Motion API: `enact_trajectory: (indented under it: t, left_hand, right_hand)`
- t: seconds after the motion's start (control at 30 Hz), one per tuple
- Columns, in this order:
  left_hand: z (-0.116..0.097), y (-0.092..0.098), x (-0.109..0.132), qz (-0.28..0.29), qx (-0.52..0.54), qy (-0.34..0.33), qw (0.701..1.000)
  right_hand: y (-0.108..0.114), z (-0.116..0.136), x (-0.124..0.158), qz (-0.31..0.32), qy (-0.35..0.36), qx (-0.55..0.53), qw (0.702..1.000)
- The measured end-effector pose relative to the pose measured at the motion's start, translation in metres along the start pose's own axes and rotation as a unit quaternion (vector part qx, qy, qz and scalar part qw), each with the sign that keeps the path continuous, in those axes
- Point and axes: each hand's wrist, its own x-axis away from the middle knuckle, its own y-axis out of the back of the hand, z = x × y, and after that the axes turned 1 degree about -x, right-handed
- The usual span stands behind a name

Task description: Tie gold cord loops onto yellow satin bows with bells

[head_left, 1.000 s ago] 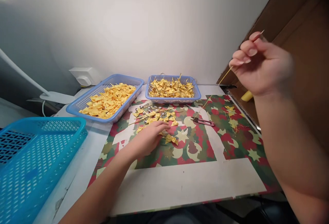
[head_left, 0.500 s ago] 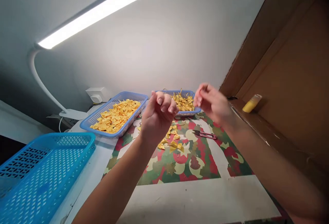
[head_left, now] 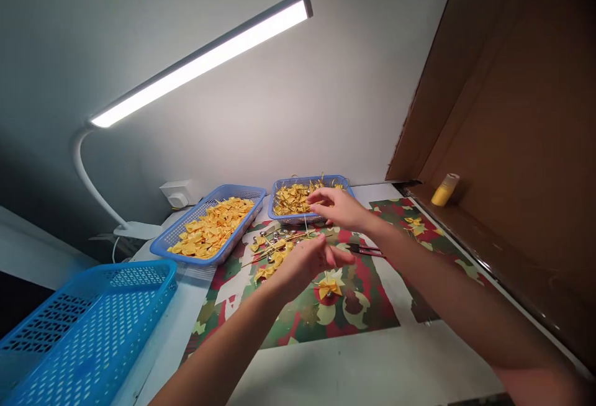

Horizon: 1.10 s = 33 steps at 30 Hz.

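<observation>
My left hand (head_left: pixel 311 264) is over the camouflage-patterned sheet (head_left: pixel 367 306), its fingers stretched to the right and nothing visible in them. Just below it lies a yellow ribbon bow (head_left: pixel 328 287) with a small silver bell. My right hand (head_left: pixel 339 208) hovers at the front of the far blue basket (head_left: pixel 274 210), which is heaped with yellow bows on gold ties; its fingers are curved and apart. A thin white strand (head_left: pixel 306 225) shows beneath the right fingertips; I cannot tell whether it is held. More bows (head_left: pixel 279 257), silver bells and gold ties lie left of my hands.
Thread snips (head_left: pixel 370 251) lie partly behind my right forearm. A blue basket of yellow bows (head_left: pixel 212 226) stands at left, with a bright blue basket (head_left: pixel 161 269) nearer. A lit lamp (head_left: pixel 209 61) hangs above. On the right are loose bows (head_left: pixel 415 223) and a yellow-filled tube (head_left: pixel 445 190) on cardboard.
Both hands have come down from their raised position. My right hand moved left to the far basket, and my left hand's curled fingers have straightened. The view has shifted, showing the lamp's end.
</observation>
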Motion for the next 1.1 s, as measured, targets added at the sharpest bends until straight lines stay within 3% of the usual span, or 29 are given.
enact_trajectory:
  t: [0.07, 0.13, 0.2, 0.3, 0.5, 0.57, 0.73, 0.8, 1.0, 1.1]
  left_hand:
    - [0.004, 0.007, -0.001, -0.033, 0.054, -0.002, 0.998]
    - [0.006, 0.012, -0.001, -0.057, 0.069, -0.007, 0.996]
    - [0.008, 0.015, 0.000, -0.073, 0.062, -0.014, 0.995]
    - [0.013, 0.012, 0.000, -0.081, 0.036, -0.020, 0.996]
    - [0.026, 0.006, 0.007, -0.060, -0.041, 0.004, 0.997]
    - [0.027, 0.009, 0.012, -0.045, -0.056, 0.011, 0.997]
    - [0.028, 0.019, 0.021, 0.016, -0.078, 0.048, 0.996]
    - [0.029, 0.022, 0.023, 0.038, -0.077, 0.057, 0.995]
    - [0.026, 0.030, 0.029, 0.060, -0.082, 0.069, 0.992]
    - [0.020, 0.032, 0.032, 0.060, -0.140, 0.057, 0.987]
  right_hand:
    - [-0.001, -0.012, 0.009, -0.072, 0.018, 0.049, 0.996]
    - [-0.003, -0.019, 0.030, -0.101, 0.050, 0.056, 0.992]
    - [-0.008, -0.023, 0.054, -0.082, 0.115, 0.089, 0.986]
    - [-0.022, -0.028, 0.079, -0.059, 0.124, 0.136, 0.981]
    - [-0.039, -0.041, 0.079, -0.091, 0.110, 0.098, 0.985]
    - [-0.038, -0.042, 0.074, -0.058, 0.123, 0.078, 0.988]
    - [-0.027, -0.040, 0.064, 0.131, 0.165, 0.095, 0.973]
    - [-0.022, -0.038, 0.063, 0.177, 0.159, 0.112, 0.965]
    - [-0.005, -0.029, 0.068, 0.182, 0.140, 0.116, 0.966]
    - [0.007, -0.020, 0.076, 0.184, 0.126, 0.110, 0.969]
